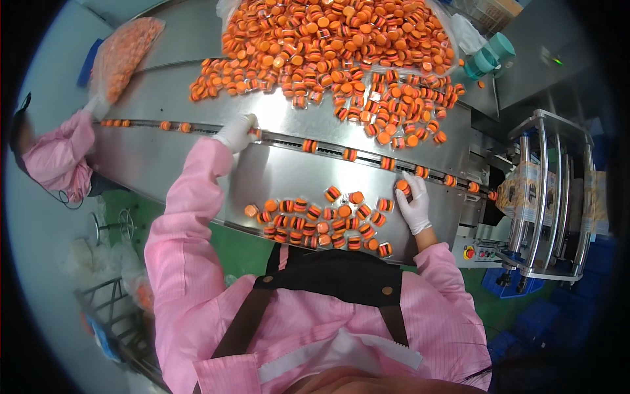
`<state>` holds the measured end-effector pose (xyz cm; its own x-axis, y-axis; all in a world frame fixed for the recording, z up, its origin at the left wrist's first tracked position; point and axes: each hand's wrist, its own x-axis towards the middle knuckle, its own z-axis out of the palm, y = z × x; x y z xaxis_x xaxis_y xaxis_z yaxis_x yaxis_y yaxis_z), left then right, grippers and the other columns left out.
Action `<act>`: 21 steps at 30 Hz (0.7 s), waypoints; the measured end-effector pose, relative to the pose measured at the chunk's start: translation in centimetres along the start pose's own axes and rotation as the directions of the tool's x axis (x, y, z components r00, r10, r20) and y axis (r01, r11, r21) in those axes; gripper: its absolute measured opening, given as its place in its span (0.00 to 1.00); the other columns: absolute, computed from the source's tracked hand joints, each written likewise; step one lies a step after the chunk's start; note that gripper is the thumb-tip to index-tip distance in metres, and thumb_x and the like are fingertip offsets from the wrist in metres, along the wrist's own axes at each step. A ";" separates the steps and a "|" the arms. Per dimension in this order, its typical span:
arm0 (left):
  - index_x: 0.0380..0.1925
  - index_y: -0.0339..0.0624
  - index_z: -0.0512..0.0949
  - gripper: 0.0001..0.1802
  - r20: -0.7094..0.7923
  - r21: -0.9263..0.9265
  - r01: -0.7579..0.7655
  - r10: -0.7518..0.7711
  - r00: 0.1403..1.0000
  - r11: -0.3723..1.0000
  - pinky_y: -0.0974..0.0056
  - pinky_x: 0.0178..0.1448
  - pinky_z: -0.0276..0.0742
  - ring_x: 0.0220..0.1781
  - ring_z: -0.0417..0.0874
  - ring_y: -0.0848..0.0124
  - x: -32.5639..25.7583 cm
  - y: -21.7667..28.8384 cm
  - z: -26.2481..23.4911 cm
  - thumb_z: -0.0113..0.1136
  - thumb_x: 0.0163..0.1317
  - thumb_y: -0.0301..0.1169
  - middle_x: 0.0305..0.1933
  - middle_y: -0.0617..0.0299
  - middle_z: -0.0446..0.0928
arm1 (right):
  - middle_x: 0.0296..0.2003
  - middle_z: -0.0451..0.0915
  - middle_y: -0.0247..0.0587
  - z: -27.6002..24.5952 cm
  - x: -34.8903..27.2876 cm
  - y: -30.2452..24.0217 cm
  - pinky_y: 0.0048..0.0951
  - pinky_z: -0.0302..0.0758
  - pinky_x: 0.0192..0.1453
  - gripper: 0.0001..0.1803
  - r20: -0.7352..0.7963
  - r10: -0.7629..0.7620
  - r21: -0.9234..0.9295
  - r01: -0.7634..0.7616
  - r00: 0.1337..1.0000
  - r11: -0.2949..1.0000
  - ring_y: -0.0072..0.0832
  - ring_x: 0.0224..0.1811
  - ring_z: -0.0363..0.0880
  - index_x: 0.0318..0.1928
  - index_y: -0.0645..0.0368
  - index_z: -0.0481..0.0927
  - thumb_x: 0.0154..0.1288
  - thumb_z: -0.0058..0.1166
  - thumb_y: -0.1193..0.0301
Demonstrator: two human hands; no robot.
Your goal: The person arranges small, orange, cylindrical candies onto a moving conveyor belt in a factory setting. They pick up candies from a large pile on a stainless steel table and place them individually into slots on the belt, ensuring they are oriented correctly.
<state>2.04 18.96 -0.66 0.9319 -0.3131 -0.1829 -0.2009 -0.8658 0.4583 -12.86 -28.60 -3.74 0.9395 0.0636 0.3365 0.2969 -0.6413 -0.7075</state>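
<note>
My left hand (236, 134), in a white glove, is over the narrow conveyor track (282, 141), with its fingers closed at a burger-shaped candy (256, 135) that they partly hide. The gloved right hand (415, 206) pinches another orange layered candy (402, 188) just on the near side of the track. Spaced-out candies of the same kind sit along the track, among them one striped candy (350, 154) between my hands. In front of me lies a loose group of wrapped candies (308, 220) on the steel table (252, 174).
A large heap of candies (341, 39) covers the far side. At right the track enters a wrapping machine (545, 197) with metal rollers and printed film. A teal cup (502, 46) stands at far right. Leftward, a co-worker in a pink sleeve (62, 148) touches a full plastic bag (128, 56).
</note>
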 end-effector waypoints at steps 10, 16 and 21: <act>0.39 0.39 0.76 0.17 -0.124 -0.106 -0.103 0.089 0.988 0.989 0.57 0.50 0.74 0.45 0.78 0.52 3.0 5.6 0.5 0.66 0.54 0.37 0.42 0.46 0.75 | 0.41 0.75 0.36 2.3 2.3 -1.9 0.23 0.73 0.41 0.17 0.061 0.102 0.381 -0.117 0.993 0.917 0.18 0.39 0.74 0.45 0.58 0.70 0.59 0.63 0.72; 0.50 0.36 0.72 0.36 -0.160 0.150 0.260 -0.236 0.958 0.954 0.56 0.46 0.78 0.44 0.83 0.56 8.6 11.8 2.3 0.65 0.52 0.55 0.43 0.45 0.80 | 0.35 0.75 0.52 8.4 10.5 -8.8 0.42 0.74 0.45 0.15 0.416 -0.011 0.035 -0.004 0.909 0.999 0.49 0.42 0.77 0.41 0.62 0.73 0.57 0.59 0.67; 0.51 0.33 0.71 0.41 -0.064 0.098 0.336 -0.331 0.941 0.937 0.55 0.50 0.77 0.48 0.82 0.54 10.0 11.8 2.0 0.66 0.49 0.57 0.44 0.44 0.81 | 0.44 0.73 0.54 9.8 13.1 -7.4 0.42 0.75 0.50 0.16 0.611 0.126 -0.333 0.109 0.782 0.937 0.49 0.46 0.76 0.42 0.62 0.74 0.57 0.58 0.66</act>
<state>8.37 4.83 1.14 0.9632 0.0174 -0.2681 0.0958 -0.9545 0.2825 -1.11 -15.49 -0.19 0.8762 0.4359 -0.2055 0.3237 -0.8483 -0.4191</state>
